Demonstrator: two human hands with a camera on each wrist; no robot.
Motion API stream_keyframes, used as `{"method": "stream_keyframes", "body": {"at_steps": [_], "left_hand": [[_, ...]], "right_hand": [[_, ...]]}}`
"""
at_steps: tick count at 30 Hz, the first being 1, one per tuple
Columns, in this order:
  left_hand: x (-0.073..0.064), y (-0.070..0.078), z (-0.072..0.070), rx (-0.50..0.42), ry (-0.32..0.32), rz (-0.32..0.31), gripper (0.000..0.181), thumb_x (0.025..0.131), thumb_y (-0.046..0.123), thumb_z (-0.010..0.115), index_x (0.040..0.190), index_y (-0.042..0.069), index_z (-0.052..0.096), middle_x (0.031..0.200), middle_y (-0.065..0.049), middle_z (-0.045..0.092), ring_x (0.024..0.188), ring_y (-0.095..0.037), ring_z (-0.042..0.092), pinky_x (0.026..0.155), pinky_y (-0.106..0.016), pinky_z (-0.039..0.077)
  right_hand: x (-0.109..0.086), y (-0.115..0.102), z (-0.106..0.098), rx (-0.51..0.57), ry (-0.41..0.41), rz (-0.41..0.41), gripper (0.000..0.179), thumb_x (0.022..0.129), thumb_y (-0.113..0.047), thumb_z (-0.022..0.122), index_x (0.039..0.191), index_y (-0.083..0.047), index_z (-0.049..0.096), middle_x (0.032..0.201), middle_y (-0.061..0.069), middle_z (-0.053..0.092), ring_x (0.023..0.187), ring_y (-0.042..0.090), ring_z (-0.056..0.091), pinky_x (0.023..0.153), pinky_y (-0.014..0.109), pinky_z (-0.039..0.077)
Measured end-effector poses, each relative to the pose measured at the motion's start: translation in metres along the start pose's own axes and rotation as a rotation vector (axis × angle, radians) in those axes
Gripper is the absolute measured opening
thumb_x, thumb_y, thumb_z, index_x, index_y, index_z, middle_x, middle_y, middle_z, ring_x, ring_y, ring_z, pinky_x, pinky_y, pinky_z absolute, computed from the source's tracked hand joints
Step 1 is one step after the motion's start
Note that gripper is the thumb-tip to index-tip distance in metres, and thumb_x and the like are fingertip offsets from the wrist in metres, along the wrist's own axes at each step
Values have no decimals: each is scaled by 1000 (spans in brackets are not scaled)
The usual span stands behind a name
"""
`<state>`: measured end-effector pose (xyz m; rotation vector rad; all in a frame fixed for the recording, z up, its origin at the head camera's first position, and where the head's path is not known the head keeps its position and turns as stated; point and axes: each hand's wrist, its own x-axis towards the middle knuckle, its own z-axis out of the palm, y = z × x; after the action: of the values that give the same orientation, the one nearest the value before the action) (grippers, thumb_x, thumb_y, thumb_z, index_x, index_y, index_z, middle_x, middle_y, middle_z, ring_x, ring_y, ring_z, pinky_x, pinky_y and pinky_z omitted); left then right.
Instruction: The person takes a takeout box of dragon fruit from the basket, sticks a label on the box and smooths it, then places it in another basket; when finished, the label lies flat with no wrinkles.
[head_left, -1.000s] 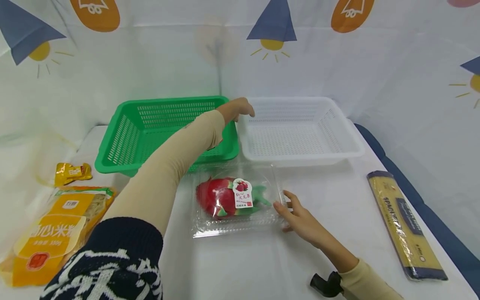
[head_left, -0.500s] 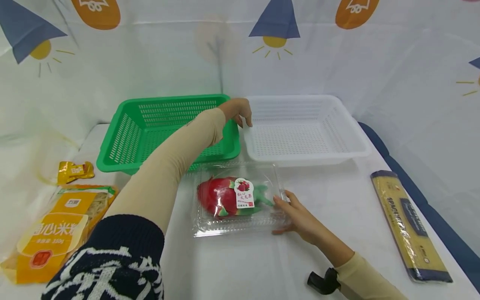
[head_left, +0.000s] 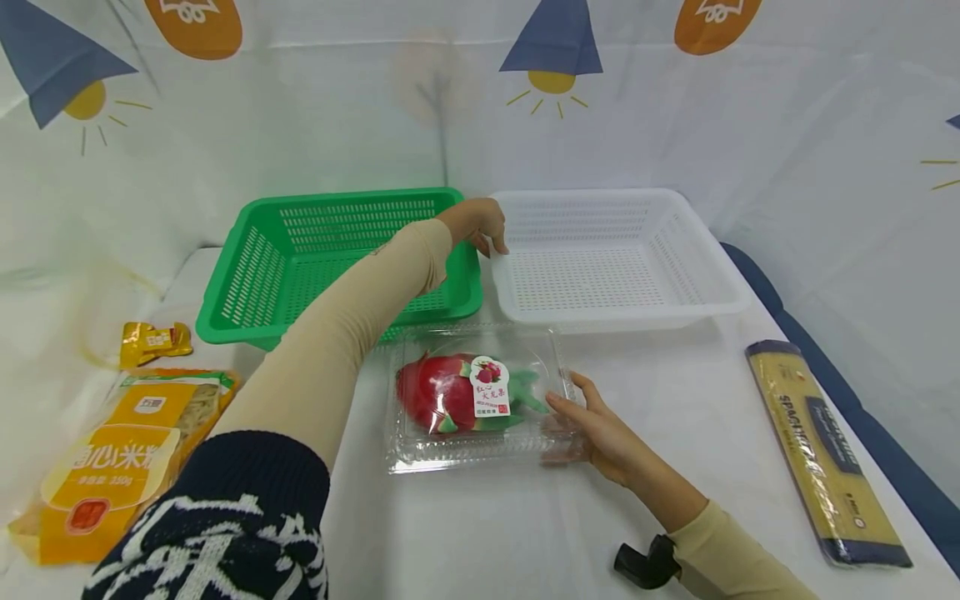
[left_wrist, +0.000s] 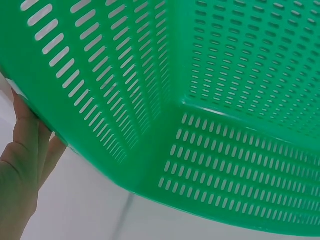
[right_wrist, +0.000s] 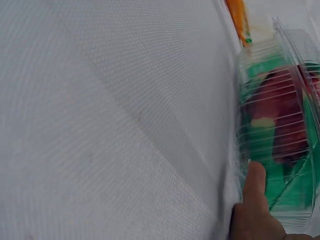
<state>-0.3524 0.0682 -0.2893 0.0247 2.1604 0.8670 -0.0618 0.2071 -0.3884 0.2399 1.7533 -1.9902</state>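
In front of the baskets lies a clear plastic clamshell box with a red dragon fruit and a white label. My right hand holds its right end, thumb on the upper side and other fingers seen through the plastic. The right wrist view shows one finger against the ribbed box side. My left hand reaches over the green basket to its right rim, beside the white basket. In the left wrist view, its fingers lie fairly straight against the green rim's outer side; the thumb is hidden.
At left lie a yellow bag of rice noodles and a small gold packet. A spaghetti pack lies near the table's right edge. A printed white curtain hangs behind the baskets.
My right hand has moved its fingers from the box's right edge to beneath it, thumb staying on top. My left hand's fingers have come down slightly between the baskets.
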Motion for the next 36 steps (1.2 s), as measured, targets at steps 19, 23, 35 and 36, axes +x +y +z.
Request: {"method": "stream_keyframes", "body": {"at_steps": [19, 23, 35, 36], "left_hand": [[4, 1, 3, 38, 16, -26, 78, 89, 3, 63, 153, 14, 18, 154, -2, 21, 119, -22, 53, 87, -25, 48], [74, -5, -9, 42, 44, -35, 90, 80, 5, 74, 152, 18, 22, 153, 0, 24, 97, -23, 65, 74, -29, 54], [199, -20, -29, 59, 37, -75, 109, 67, 11, 86, 153, 25, 20, 154, 6, 21, 85, -26, 68, 69, -35, 55], [190, -19, -28, 64, 38, -77, 104, 72, 11, 83, 152, 26, 19, 154, 8, 19, 90, -24, 67, 72, -34, 55]], "right_hand": [[-5, 5, 3, 64, -48, -41, 68, 98, -25, 50, 143, -21, -1, 105, 10, 55, 93, 23, 61, 83, 40, 46], [-6, 2, 4, 16, -54, -57, 71, 97, -25, 51, 144, -21, -2, 110, 15, 52, 96, 24, 60, 82, 40, 47], [-11, 1, -1, 39, -42, -34, 65, 96, -23, 52, 141, -20, 4, 97, 9, 59, 92, 25, 62, 82, 41, 46], [-12, 1, -2, 46, -48, -34, 65, 96, -22, 51, 141, -20, 4, 97, 9, 60, 92, 26, 63, 82, 42, 47]]}}
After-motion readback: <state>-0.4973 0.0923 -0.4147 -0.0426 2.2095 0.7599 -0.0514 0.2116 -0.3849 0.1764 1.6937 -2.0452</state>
